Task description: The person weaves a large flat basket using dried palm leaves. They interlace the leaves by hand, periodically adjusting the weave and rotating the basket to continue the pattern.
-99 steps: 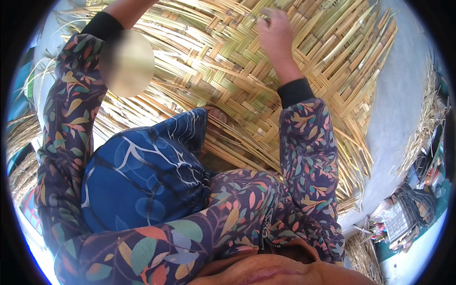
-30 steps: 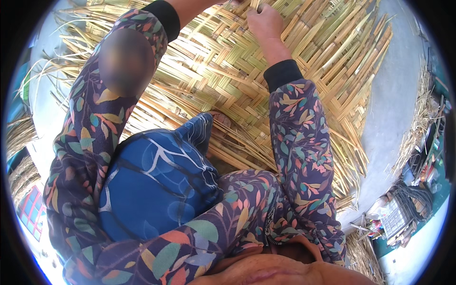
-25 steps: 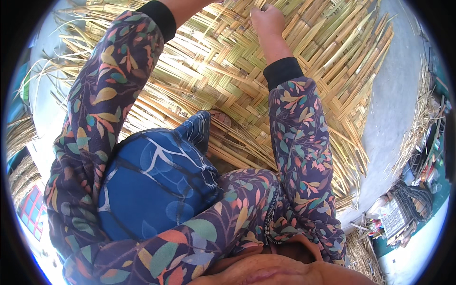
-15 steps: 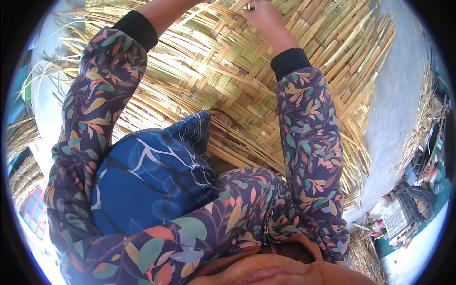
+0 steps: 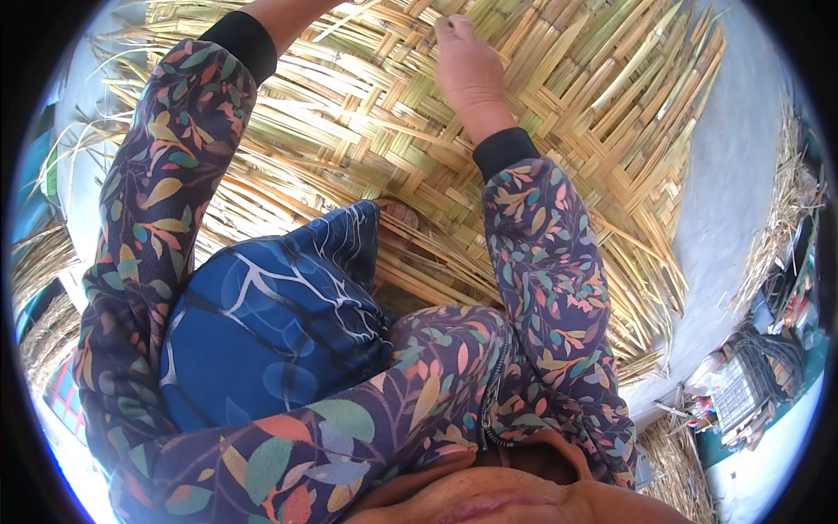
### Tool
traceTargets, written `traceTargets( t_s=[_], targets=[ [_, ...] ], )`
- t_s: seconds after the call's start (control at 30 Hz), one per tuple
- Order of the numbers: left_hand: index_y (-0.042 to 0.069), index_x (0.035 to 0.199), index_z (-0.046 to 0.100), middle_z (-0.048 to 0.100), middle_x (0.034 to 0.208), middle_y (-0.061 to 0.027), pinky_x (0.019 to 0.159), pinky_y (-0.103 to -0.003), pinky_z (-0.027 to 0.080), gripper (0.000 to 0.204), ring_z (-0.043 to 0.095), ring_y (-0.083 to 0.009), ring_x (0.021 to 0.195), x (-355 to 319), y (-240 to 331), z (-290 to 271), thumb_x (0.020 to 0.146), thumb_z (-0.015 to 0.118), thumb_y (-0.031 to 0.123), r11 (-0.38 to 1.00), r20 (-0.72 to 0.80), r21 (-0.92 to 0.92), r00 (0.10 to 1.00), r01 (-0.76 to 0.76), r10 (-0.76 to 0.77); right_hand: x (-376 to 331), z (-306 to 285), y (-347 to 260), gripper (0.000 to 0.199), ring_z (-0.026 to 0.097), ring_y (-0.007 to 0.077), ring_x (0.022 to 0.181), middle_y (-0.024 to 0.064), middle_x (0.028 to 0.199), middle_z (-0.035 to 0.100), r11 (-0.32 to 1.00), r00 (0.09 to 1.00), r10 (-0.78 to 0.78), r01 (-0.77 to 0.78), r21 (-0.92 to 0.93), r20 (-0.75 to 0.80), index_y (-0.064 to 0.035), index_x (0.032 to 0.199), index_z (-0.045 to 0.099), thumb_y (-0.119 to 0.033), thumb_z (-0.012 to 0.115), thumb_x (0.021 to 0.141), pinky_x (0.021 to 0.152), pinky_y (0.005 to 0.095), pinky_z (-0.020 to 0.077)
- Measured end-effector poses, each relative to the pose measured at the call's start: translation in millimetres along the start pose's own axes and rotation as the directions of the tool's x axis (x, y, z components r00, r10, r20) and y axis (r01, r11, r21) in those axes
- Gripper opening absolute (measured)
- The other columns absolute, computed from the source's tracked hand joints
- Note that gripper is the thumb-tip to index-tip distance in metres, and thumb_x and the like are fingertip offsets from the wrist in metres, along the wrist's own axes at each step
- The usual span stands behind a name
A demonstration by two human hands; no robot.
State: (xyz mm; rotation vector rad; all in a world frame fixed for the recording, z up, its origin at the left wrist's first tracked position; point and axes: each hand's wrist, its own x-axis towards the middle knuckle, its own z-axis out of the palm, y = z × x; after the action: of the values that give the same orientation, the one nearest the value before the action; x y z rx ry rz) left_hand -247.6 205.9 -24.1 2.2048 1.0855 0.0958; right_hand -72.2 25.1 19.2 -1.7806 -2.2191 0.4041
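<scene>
A large mat of flat, yellow-green split reed or cane strips (image 5: 419, 131) spreads in front of me, its middle plaited in a zigzag pattern and long loose ends sticking out at its sides. On its upper middle rests my right hand (image 5: 470, 68), closed, with the fingers bent together. Whatever it grips is too small or hidden to name. My left forearm (image 5: 284, 19) reaches over the mat's upper left, and the hand itself lies beyond the top edge. Part of a foot (image 5: 397, 223) shows at the mat's near edge, beside my blue-clothed knee (image 5: 271, 341).
Grey floor (image 5: 729, 201) borders the mat on the right. Loose straw (image 5: 777, 236) lies along the far right, near a pile of mixed items with a dark mesh bundle (image 5: 755, 375). Straw bundles (image 5: 44, 262) stand at the left rim.
My right hand has come back toward me and slightly left across the mat. My left arm has shifted a little up and left, carrying its hand out of the picture.
</scene>
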Motion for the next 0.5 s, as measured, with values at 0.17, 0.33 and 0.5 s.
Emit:
traceTargets(
  t_s=[0.17, 0.33, 0.5],
  targets=[
    [0.003, 0.107, 0.065, 0.069, 0.098, -0.0225, 0.084, -0.044, 0.052, 0.027, 0.067, -0.0361, 0.096, -18, 61, -2, 0.09, 0.053, 0.019, 0.903, 0.069, 0.413, 0.984, 0.123, -0.166, -13, 11, 7, 0.025, 0.064, 0.037, 0.083, 0.0194, 0.108, 0.06, 0.975, 0.986, -0.138, 0.119, -0.19, -0.094, -0.001, 0.103, 0.064, -0.008, 0.058, 0.08, 0.074, 0.0456, 0.0527],
    [0.007, 0.097, 0.061, 0.067, 0.078, -0.0162, 0.062, -0.045, 0.052, 0.013, 0.065, -0.0338, 0.069, -70, 147, -21, 0.09, 0.056, 0.016, 0.936, -0.012, 0.351, 1.0, 0.003, 0.001, -36, -16, 35, 0.023, 0.059, 0.0351, 0.103, 0.0211, 0.112, 0.059, 0.979, 0.991, -0.127, 0.134, 0.154, -0.05, 0.0005, 0.107, 0.059, -0.007, 0.051, 0.087, 0.084, 0.044, 0.0498],
    [0.001, 0.126, 0.056, 0.068, 0.111, -0.0132, 0.09, -0.035, 0.05, 0.039, 0.064, -0.0221, 0.103, -167, 207, 45, 0.098, 0.055, 0.029, 0.924, 0.557, -0.378, 0.81, 0.052, 0.182, -151, -35, 44, 0.028, 0.056, 0.0278, 0.114, 0.008, 0.123, 0.059, 0.995, 0.993, -0.103, 0.102, 0.025, 0.063, -0.012, 0.112, 0.062, -0.018, 0.062, 0.084, 0.09, 0.045, 0.046]
  ],
)
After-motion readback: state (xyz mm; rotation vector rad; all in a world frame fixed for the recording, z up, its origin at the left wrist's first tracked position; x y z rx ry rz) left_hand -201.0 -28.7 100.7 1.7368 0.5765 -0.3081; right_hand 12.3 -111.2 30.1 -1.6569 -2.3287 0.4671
